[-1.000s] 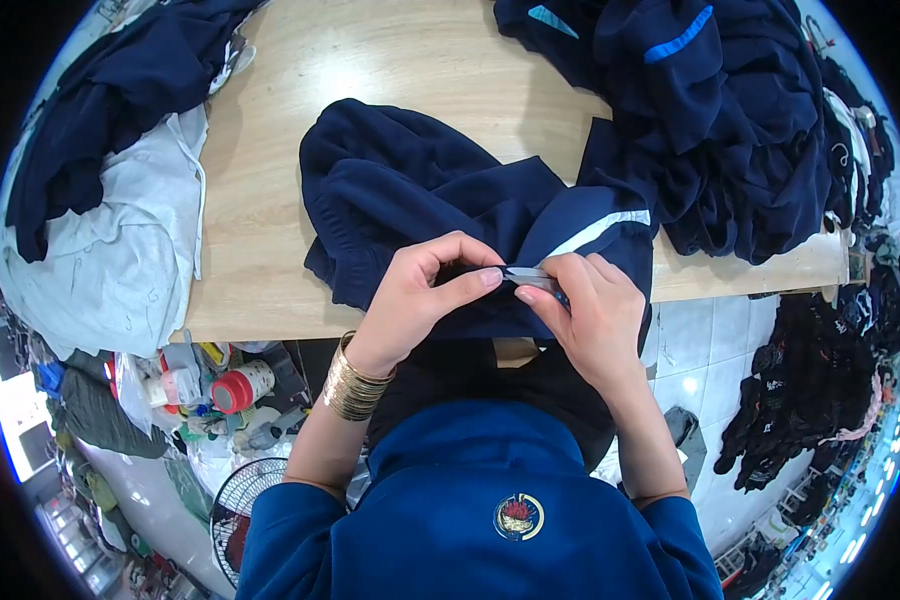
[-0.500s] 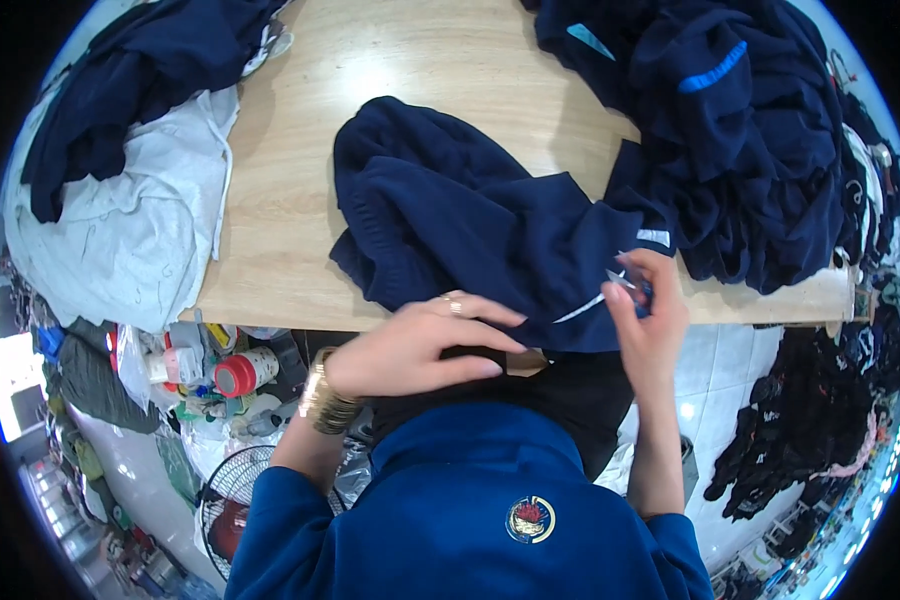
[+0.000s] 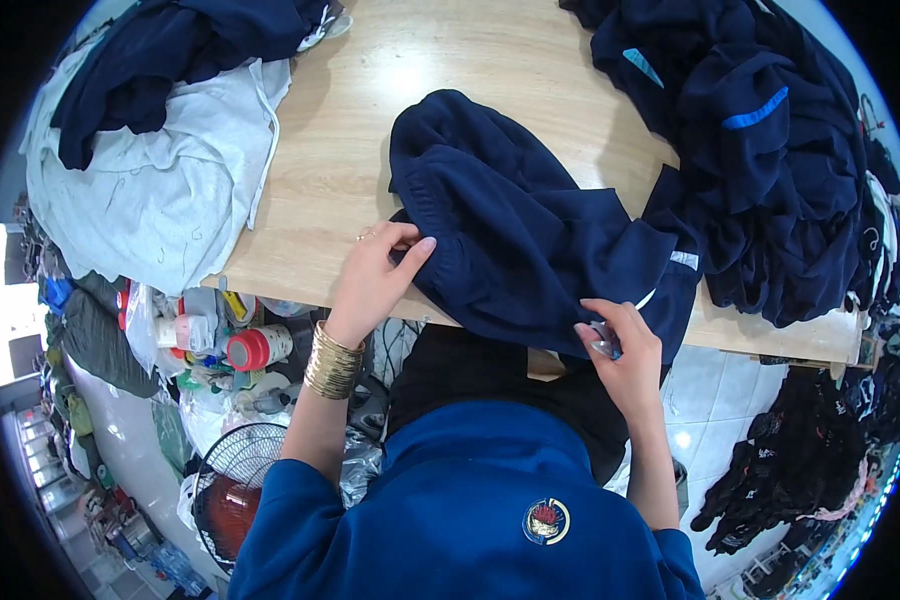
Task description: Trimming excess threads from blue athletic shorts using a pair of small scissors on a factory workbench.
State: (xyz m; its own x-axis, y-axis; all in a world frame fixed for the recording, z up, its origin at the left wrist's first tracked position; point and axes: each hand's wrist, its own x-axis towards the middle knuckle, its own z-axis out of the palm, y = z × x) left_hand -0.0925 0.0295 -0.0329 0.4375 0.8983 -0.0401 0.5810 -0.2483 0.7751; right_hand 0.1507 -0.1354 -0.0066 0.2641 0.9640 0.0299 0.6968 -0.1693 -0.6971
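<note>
A navy garment [image 3: 530, 240] lies bunched at the front edge of the wooden table, with a gathered band on its left side and a small pale label [image 3: 684, 260] on its right. My left hand [image 3: 375, 280] has thumb and fingers closed on that gathered band. Over the lower right of the cloth, my right hand [image 3: 625, 350] is curled round a small tool with metal and blue parts, which looks like thread snips [image 3: 604, 342]; the fingers cover most of it. Beside these fingers a white sliver [image 3: 646, 299] shows against the cloth.
A large navy garment pile [image 3: 770, 180] covers the table's right side. White cloth [image 3: 160, 190] with navy cloth on top hangs over its left side. Below, at left, are a red-and-white container [image 3: 260, 347] and a fan [image 3: 235, 490]. Dark clothes [image 3: 800, 450] lie on the floor at right.
My left hand has moved left and away from me and has taken hold of the gathered band. My right hand has come lower, toward me, with the tool still in it. The view has shifted.
</note>
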